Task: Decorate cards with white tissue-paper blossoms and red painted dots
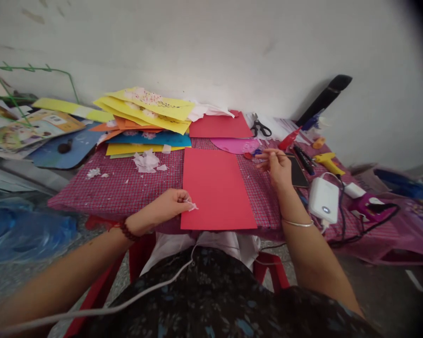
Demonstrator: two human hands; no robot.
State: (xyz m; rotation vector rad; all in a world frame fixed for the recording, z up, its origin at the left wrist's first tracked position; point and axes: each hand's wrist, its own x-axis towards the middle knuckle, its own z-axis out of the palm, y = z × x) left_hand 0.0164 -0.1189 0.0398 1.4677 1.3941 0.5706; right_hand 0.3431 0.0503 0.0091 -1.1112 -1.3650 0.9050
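Note:
A sheet of red paper (215, 185) lies flat on the checked tablecloth in front of me. At its lower left edge my left hand (174, 203) is closed in a pinch on a small torn piece of pale paper (192, 206), which sticks out past the fingertips. To the right of the sheet my right hand (278, 165) is raised over the table. Its fingers stretch loosely to the left and partly apart, and I see nothing held in them. Just beyond those fingertips lie a small blue item (256, 152) and a small red one (247, 155).
Crumpled white paper (146, 161) and scraps lie left of the sheet. Behind are stacked yellow cards (155, 110), another red sheet (220, 126) and black scissors (260, 127). On the right stand a white power bank (323, 199), a yellow glue gun (329, 162) and cables.

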